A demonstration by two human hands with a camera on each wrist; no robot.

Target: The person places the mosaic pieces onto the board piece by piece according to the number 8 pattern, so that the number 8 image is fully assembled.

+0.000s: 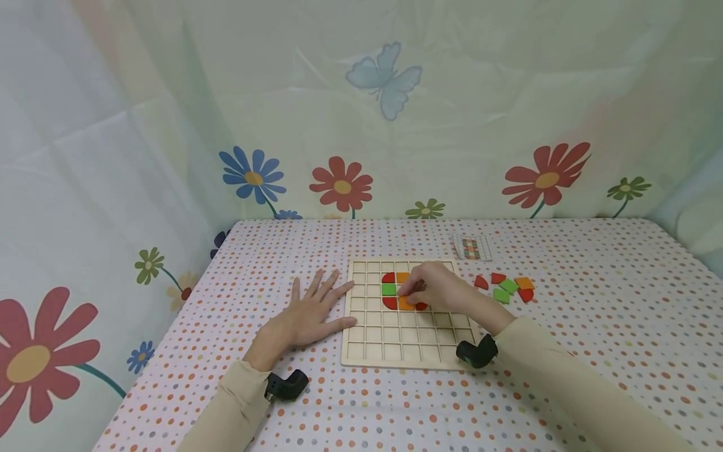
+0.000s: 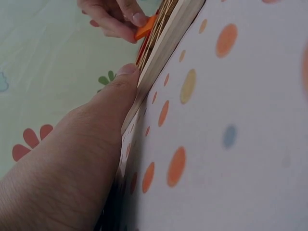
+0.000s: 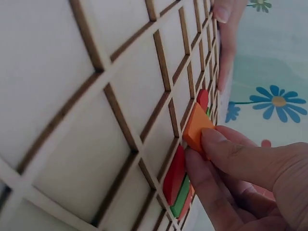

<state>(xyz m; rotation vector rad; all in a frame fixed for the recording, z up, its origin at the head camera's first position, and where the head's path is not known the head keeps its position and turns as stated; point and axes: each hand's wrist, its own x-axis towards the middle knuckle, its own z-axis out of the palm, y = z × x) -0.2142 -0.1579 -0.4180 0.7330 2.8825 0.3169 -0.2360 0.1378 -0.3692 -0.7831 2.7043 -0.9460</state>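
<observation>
A wooden grid board (image 1: pixel 395 342) lies on the dotted tablecloth. My right hand (image 1: pixel 418 291) is over its upper middle and pinches an orange square piece (image 3: pixel 197 127) between thumb and fingers, tilted with one edge down in a cell. Red (image 3: pixel 174 174) and green (image 3: pixel 182 196) pieces sit in the cells beside it. My left hand (image 1: pixel 324 307) lies flat on the cloth with straight fingers. Its thumb (image 2: pixel 122 84) and a fingertip touch the board's left edge (image 2: pixel 161 48).
Several loose red, green and orange pieces (image 1: pixel 505 287) lie on the cloth right of the board. A small pattern card (image 1: pixel 471 247) sits behind them. Flowered sheets wall in the table at the back and left.
</observation>
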